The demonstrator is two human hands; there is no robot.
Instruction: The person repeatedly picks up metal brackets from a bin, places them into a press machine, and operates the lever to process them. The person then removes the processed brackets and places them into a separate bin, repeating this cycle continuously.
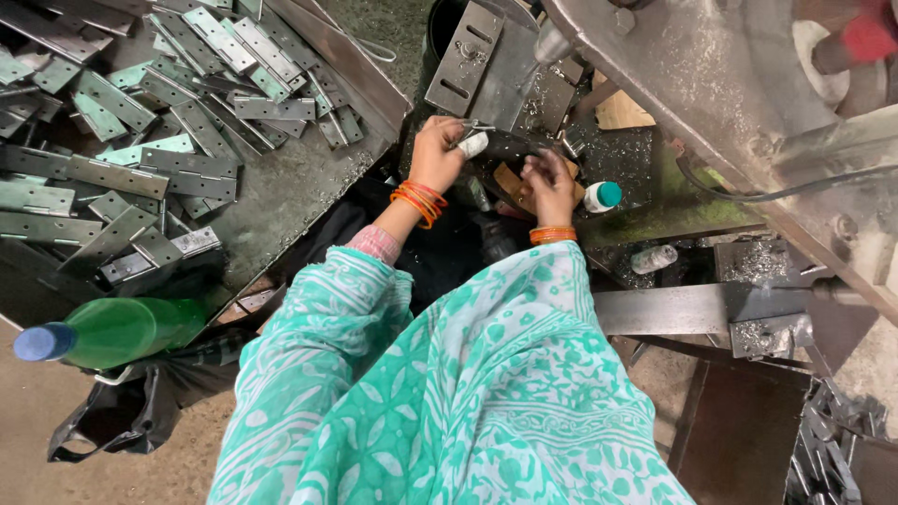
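I observe a grimy metal workbench (299, 187) strewn with filings, set beside a heavy grey press machine (711, 84) above a bare concrete floor (122, 468). The bench carries a loose heap of flat steel hinges (140, 122), dull grey with punched holes. A green plastic bottle (112, 332) with a blue cap lies at the bench edge; a small white bottle (599, 196) with a teal cap stands near the machine base. My left hand (438, 154) has its fingers closed around a small metal piece (472, 140) at the dark die area just below the press. My right hand (550, 185) rests curled alongside; whether it grips anything I cannot tell.
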